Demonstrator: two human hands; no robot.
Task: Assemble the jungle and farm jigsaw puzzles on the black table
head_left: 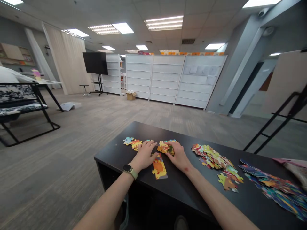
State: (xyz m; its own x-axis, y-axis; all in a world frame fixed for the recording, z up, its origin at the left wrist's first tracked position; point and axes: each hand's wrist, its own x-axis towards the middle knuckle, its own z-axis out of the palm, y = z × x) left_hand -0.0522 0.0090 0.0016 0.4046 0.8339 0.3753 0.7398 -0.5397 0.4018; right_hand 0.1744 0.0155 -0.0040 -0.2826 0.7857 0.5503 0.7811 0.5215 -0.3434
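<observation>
My left hand (144,155), with a watch on its wrist, lies low over the table with fingers stretched forward, partly covering jigsaw pieces. Its thumb reaches the top of a joined orange-and-yellow puzzle section (159,166). Left of these fingers are yellow-red puzzle pieces (136,144) and a light-blue piece (128,140). My right hand (178,155) has thumb and fingers closed around the right edge of a colourful puzzle piece (170,150). Against it sits an orange-yellow piece (163,147). Some blue pieces behind the right fingers are partly hidden.
A heap of mixed puzzle pieces (216,158) lies right of my right hand on the black table (192,188). Farther right is a pile of dark-blue pieces (275,185), near a pinkish cloth bag (294,167). A black metal frame (275,127) stands beyond.
</observation>
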